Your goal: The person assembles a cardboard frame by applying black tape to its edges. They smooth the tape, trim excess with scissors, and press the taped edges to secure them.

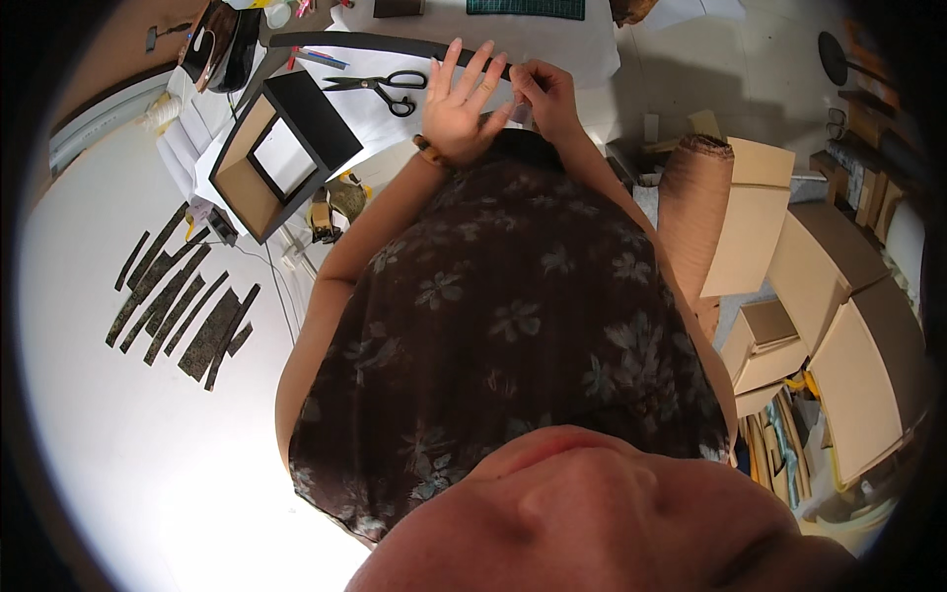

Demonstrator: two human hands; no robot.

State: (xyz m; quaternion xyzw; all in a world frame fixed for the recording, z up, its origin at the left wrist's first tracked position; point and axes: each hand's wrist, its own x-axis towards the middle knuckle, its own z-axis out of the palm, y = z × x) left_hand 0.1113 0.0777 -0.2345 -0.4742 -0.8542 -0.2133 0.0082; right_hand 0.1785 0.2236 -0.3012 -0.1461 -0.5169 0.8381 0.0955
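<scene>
Black strip [390, 44]: right end at the fingers toward the near edge of the desk [582, 49], remainder arching away toward the left edge. Right hand [546, 96]: thumb and forefinger closed in a pinch at or near the strip's end. Left hand [462, 111]: fingers extended and spread across the strip; impossible to tell contact or grip beneath. Probably best to keep the pinch firm but light, avoiding creases, and to smooth outward with flat fingers in one even stroke. Check for twist before pressing; support the free length. Leave the scissors [373, 84], lying just left of the left hand with blades toward the left edge, clear of the strip. Avoid snagging on the black open box [321, 123], set toward the near left corner. Toward the far edge: green cutting mat [526, 8], partly out of view.
</scene>
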